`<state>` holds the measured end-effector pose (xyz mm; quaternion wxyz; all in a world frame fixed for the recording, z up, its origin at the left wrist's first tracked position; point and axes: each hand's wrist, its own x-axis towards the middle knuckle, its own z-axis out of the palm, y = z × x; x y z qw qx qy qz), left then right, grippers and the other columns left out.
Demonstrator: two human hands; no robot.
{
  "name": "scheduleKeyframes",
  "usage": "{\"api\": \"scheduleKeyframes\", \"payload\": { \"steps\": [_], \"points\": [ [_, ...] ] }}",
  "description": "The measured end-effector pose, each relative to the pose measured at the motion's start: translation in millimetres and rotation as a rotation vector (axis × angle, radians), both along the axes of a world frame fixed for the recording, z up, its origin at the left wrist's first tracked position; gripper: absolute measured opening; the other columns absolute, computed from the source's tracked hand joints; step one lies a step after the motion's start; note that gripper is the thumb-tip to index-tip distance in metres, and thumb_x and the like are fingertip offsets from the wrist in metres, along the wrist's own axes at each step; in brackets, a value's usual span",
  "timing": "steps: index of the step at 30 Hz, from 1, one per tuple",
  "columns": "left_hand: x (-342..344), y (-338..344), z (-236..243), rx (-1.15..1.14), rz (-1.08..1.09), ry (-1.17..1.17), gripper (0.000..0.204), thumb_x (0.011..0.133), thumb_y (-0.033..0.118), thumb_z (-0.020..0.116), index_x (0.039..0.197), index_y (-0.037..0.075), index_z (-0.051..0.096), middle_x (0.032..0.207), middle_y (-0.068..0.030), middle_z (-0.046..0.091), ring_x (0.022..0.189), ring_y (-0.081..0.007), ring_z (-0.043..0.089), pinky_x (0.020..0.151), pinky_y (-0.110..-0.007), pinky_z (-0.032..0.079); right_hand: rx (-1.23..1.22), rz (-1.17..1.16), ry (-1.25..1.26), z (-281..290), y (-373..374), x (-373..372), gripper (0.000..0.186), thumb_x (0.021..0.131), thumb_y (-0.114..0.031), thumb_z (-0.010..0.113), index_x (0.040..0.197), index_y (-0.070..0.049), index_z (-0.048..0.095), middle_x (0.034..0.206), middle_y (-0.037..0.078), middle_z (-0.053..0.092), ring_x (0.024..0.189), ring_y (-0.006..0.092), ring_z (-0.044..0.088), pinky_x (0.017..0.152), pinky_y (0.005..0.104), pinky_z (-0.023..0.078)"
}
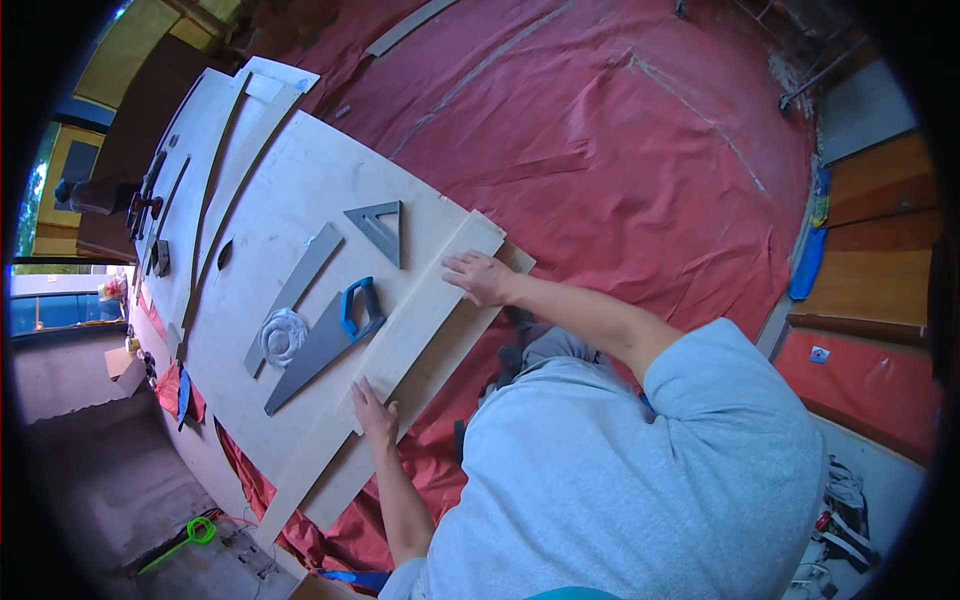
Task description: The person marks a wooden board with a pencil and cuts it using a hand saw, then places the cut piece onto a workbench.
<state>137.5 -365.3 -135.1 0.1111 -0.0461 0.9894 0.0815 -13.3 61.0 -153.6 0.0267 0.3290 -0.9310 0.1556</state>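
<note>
1. Along the worktop's [320, 175] near edge: pale wooden board [425, 312] lying lengthwise.
2. Left hand [376, 414]: on board, fingers extended, thumb apart, pressing or resting.
3. Right hand [480, 278]: near upper end, fingers extended, unclenched.
4. Handsaw [308, 362] just beside board.

Your left hand [376, 415] and right hand [482, 278] lie palms down, well apart, fingers [456, 267] extended, both forearms [565, 302] bare.

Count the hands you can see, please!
2: the left hand is at the lower end of the plank in the picture, and the right hand is near its upper end.
</note>
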Motion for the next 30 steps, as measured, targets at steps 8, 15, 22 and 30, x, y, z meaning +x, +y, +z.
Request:
{"api": "scheduleKeyframes", "payload": {
  "steps": [8, 15, 22, 30],
  "points": [
    [101.9, 131.5, -22.3, 1.003, 0.041, -0.497, 0.043, 0.108, 0.036, 0.07, 0.128, -0.001, 0.074, 0.121, -0.0133, 0.078, 0.107, -0.0226, 0.073, 0.097, -0.039, 0.057, -0.195, -0.236, -0.945, -33.6, 83.6, 160.9, 0.058, 0.1, -0.057, 0.068, 0.135, -0.011, 0.075, 0.129, 0.021, 0.076, 0.121, 0.0381, 0.073, 0.105, 0.0482, 0.056],
    [93.7, 188.8, -159.3, 0.835, 0.21, -1.094, 0.069, 0.102, 0.058, 0.068, 0.145, 0.004, 0.069, 0.139, -0.0189, 0.074, 0.129, -0.0323, 0.07, 0.111, -0.042, 0.052, -0.318, -0.667, -1.425, -75.5, 146.6, 215.2, 0.089, 0.105, -0.066, 0.057, 0.166, -0.002, 0.044, 0.169, 0.023, 0.048, 0.156, 0.0368, 0.046, 0.126, 0.0473, 0.038],
    [104.0, 252.4, -273.5, 0.66, -0.699, -0.973, 0.077, 0.109, 0.065, 0.049, 0.164, 0.011, 0.049, 0.166, -0.019, 0.052, 0.157, -0.037, 0.045, 0.129, -0.044, 0.035, -1.142, -1.182, -1.856, -127.1, 265.1, 274.8, 0.085, 0.108, -0.067, 0.052, 0.158, 0.002, 0.051, 0.157, 0.021, 0.06, 0.141, 0.034, 0.062, 0.12, 0.0489, 0.047],
    [56.3, 377.1, -270.8, 0.422, -0.623, -0.951, 0.081, 0.107, 0.072, 0.045, 0.159, 0.011, 0.055, 0.157, -0.0209, 0.061, 0.147, -0.0354, 0.055, 0.123, -0.048, 0.042, -1.097, -1.236, -1.887, -126.8, 404.4, 310.0, 0.074, 0.109, -0.067, 0.048, 0.142, -0.003, 0.065, 0.15, 0.023, 0.066, 0.138, 0.0334, 0.065, 0.117, 0.0479, 0.05]
  ]
}}
